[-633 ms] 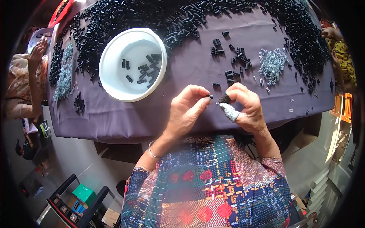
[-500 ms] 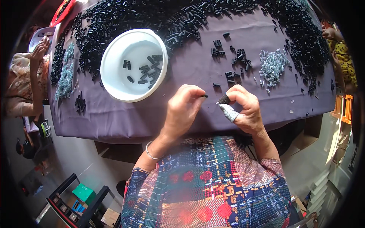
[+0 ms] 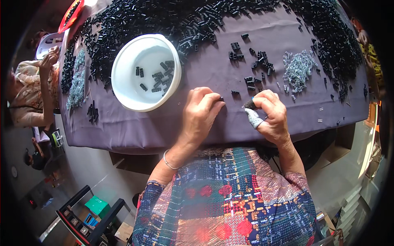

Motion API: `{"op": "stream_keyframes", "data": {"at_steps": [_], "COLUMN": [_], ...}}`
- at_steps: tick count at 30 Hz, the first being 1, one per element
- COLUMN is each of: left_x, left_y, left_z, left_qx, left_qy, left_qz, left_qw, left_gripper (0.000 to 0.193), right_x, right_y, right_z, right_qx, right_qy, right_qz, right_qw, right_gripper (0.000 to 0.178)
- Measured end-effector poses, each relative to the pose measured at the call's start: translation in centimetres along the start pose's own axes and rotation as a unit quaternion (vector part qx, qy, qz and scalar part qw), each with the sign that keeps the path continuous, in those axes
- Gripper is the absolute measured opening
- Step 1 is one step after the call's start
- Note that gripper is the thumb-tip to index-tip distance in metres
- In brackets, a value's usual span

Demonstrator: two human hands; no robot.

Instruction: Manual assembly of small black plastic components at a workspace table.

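Note:
Over the near part of the cloth, my left hand point(image 3: 202, 115) is closed in a pinch on a small black plastic piece point(image 3: 221, 99). To its right, my right hand point(image 3: 271, 117) pinches thumb and forefinger together, both tips covered: the thumb in pale grey wrap point(image 3: 253, 118), the forefinger in black. A tiny shiny bit shows at those tips, too small to name. Just beyond my hands lie several loose black plastic pieces point(image 3: 262, 61). A heap of small silvery pieces point(image 3: 299, 70) sits to their right. Left of my hands stands a white bowl point(image 3: 119, 92) with black pieces inside.
A large bank of black pieces point(image 3: 135, 18) curves along the table's far side and down the right point(image 3: 328, 45). More silvery pieces point(image 3: 76, 84) lie at the left. Other people sit at both ends. A red tray point(image 3: 65, 25) is at the far left corner.
The whole view has shifted slightly to the right. My left hand has turned a little, its fingers covering more of the black piece. Both pinches stay closed and apart.

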State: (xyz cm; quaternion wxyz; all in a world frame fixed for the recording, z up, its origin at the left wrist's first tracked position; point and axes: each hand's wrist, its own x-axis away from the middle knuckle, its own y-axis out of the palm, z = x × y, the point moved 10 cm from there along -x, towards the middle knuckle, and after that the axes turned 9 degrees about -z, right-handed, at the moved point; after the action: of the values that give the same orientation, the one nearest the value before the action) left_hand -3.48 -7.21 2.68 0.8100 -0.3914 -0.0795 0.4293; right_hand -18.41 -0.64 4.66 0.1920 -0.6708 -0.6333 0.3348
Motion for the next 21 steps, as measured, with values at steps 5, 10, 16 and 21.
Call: {"op": "stream_keyframes", "data": {"at_steps": [5,10,16,21], "left_x": [0.0,1.0,1.6,1.6], "left_y": [-0.3,0.9,1.3,1.6], "left_z": [0.0,-0.9,-1.0,-0.4], "left_qx": [0.02,0.259,0.335,0.324], "left_qy": [0.008,-0.119,-0.123,-0.116], "left_qz": [0.01,-0.067,-0.068,-0.098], "left_qw": [1.0,0.956,0.932,0.934], "left_gripper": [0.02,0.019,0.019,0.019], "right_x": [-0.7,-1.3,-1.6,-1.6], "right_y": [0.4,0.6,1.2,1.9], "right_z": [-0.5,-0.6,-1.5,-1.6], "right_qx": [-0.015,-0.091,-0.06,-0.03], "right_qy": [-0.027,-0.02,-0.038,-0.034], "right_qz": [-0.02,-0.05,-0.11,-0.154], "right_qw": [0.999,0.994,0.991,0.987], "right_gripper": [0.026,0.027,0.027,0.028]}}
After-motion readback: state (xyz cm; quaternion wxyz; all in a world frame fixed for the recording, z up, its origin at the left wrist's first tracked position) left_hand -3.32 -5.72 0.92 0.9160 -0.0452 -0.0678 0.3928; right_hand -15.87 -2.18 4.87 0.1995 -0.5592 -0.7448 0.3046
